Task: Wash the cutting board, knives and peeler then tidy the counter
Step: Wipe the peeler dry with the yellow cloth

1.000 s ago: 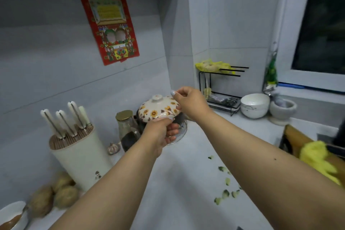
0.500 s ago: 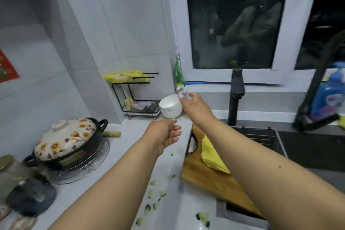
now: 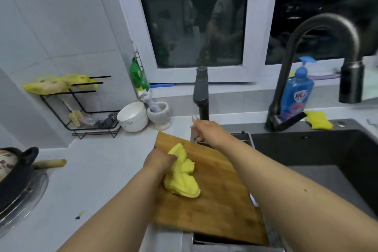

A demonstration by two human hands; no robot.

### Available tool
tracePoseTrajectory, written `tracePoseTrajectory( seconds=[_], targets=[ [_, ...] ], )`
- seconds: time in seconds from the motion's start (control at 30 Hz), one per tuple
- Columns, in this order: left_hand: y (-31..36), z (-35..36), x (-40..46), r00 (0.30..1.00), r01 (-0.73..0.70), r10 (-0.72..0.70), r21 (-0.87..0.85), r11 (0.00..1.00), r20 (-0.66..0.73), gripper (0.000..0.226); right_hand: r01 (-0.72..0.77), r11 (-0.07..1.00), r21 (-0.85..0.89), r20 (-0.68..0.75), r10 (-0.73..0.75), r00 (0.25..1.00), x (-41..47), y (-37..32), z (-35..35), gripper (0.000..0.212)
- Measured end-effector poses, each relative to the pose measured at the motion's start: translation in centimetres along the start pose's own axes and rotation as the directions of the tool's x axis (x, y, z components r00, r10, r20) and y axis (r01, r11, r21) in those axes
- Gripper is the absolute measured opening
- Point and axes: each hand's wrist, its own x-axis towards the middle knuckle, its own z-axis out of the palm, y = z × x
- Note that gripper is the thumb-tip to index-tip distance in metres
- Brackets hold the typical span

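The left hand (image 3: 158, 161) is gripping a yellow cloth (image 3: 182, 174) lying on the wooden cutting board (image 3: 214, 200); at one o'clock, the right hand (image 3: 208, 132) is reaching beside the small black tap (image 3: 201, 96)

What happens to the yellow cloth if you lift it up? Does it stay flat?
Probably not. The yellow cloth already lies crumpled in folds on the cutting board, so it would likely droop from the left hand gripping it. It looks light, and unlikely to break.

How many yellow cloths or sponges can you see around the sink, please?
2: a yellow cloth gripped by the left hand on the cutting board, and a yellow sponge on the sink edge right of the faucet base. Others may be hidden.
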Motion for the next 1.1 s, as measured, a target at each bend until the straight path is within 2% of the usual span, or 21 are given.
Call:
tracePoseTrajectory(
  seconds=[0.1,0.2,0.4,0.5,0.57,0.6,0.63,0.7,0.77,0.83,0.9,0.97,1.07,1.1],
  targets=[
    [0.2,1.3,0.4,1.0,-0.012,0.012,0.103,0.995,0.002,0.052,-0.032,0.999,-0.012,0.02,0.032,0.999,0.5,1.8,-0.9,0.059],
    [0.9,2.0,0.7,0.998,-0.041,0.047,0.143,0.989,-0.038,0.035,-0.097,0.995,0.01,0.038,0.096,0.995,0.6,2.8,-1.6,0.061],
    [5.3,3.4,0.6,0.974,-0.222,0.222,0.006,0.975,-0.054,0.019,-0.217,0.962,0.168,0.096,0.203,0.974,0.2,4.1,-2.6,0.068],
    [7.8,4.4,-0.3,0.958,-0.281,0.279,-0.035,0.959,-0.069,0.019,-0.258,0.936,0.239,0.11,0.237,0.965,-0.1,4.9,-3.2,0.073],
    [9.3,5.2,-1.1,0.947,-0.321,0.318,-0.105,0.941,-0.046,0.019,-0.27,0.899,0.345,0.108,0.248,0.963,-0.2,5.5,-3.5,0.072],
    [10.0,5.6,-1.6,0.944,-0.323,0.328,-0.204,0.924,-0.006,0.02,-0.267,0.854,0.446,0.093,0.252,0.963,-0.4,5.7,-3.7,0.069],
    [10.6,6.0,-2.1,0.939,-0.296,0.337,-0.339,0.893,0.068,0.022,-0.257,0.782,0.568,0.073,0.264,0.962,-0.6,5.9,-3.8,0.066],
    [11.7,6.9,-3.4,0.908,-0.125,0.328,-0.579,0.806,0.261,0.027,-0.226,0.593,0.773,0.054,0.293,0.955,-0.8,6.8,-4.6,0.068],
    [12.5,7.9,-4.2,0.87,0.045,0.312,-0.692,0.72,0.381,0.031,-0.209,0.462,0.862,0.059,0.319,0.946,-0.9,8.0,-5.9,0.076],
    [12.9,8.8,-4.5,0.866,0.116,0.29,-0.727,0.677,0.408,0.035,-0.217,0.366,0.905,0.078,0.359,0.93,-1.2,9.1,-7.3,0.081],
    [12.8,9.9,-4.2,0.894,0.146,0.233,-0.741,0.655,0.383,0.036,-0.171,0.341,0.924,0.021,0.402,0.915,-1.2,10.1,-8.5,0.078],
    [12.2,11.1,-3.6,0.922,0.171,0.15,-0.723,0.669,0.357,0.036,-0.102,0.39,0.915,-0.091,0.447,0.89,-1.1,10.9,-9.6,0.069],
    [11.0,13.2,-3.1,0.909,0.261,0.058,-0.674,0.691,0.412,0.038,-0.049,0.497,0.867,-0.211,0.452,0.867,-0.9,11.9,-11.0,0.061],
    [10.6,14.1,-3.2,0.895,0.302,0.022,-0.64,0.707,0.446,0.04,-0.039,0.501,0.864,-0.226,0.458,0.86,-0.8,12.4,-11.5,0.059]
  ],
)
